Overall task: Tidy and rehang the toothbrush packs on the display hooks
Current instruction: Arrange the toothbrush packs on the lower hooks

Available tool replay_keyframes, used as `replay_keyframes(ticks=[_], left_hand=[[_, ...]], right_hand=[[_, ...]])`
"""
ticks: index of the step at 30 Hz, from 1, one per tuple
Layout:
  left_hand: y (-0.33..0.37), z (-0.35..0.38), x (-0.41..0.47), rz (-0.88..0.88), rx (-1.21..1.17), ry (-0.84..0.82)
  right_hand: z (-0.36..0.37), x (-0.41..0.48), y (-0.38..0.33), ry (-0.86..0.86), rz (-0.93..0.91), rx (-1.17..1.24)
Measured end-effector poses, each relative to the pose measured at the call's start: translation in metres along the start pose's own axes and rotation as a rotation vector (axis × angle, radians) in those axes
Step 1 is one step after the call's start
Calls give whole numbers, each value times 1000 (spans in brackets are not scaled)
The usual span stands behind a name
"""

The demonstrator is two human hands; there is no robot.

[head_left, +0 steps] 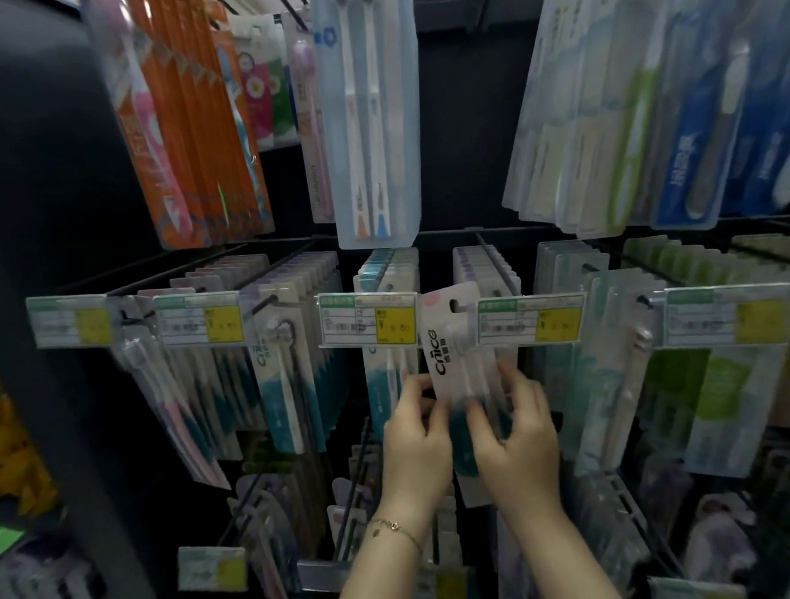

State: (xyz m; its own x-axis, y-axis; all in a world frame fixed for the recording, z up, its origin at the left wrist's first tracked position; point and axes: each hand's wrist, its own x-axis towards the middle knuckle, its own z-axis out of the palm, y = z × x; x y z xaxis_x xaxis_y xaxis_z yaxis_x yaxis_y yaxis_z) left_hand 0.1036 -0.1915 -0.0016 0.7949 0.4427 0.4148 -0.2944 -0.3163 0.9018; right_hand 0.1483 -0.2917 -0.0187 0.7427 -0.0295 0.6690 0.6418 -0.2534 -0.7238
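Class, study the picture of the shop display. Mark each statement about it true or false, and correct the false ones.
1. The left hand and the right hand both hold one toothbrush pack. True.
2. The toothbrush pack lies flat on a shelf. False: it is held up in the air, tilted.
3. A bracelet sits on the left wrist. True.
4. The price tags have red patches. False: the patches on the price tags are yellow.
5. The orange packs hang at the upper right. False: the orange packs hang at the upper left.
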Motion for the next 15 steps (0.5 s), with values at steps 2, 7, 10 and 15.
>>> replay_keyframes(ticks=[2,7,10,15], left_hand=[[-3,-6,-5,-25,-16,35],[-16,-25,-18,-81,-28,166],[-15,-34,-25,-87,-45,240],[-16,-52,-35,-97,-84,354]], right_hand=[[0,-2,-3,-78,34,72],[5,-10,-9,-270,50,175],[12,-17,-6,-384,44,163],[29,-32,-9,-482,13,163]])
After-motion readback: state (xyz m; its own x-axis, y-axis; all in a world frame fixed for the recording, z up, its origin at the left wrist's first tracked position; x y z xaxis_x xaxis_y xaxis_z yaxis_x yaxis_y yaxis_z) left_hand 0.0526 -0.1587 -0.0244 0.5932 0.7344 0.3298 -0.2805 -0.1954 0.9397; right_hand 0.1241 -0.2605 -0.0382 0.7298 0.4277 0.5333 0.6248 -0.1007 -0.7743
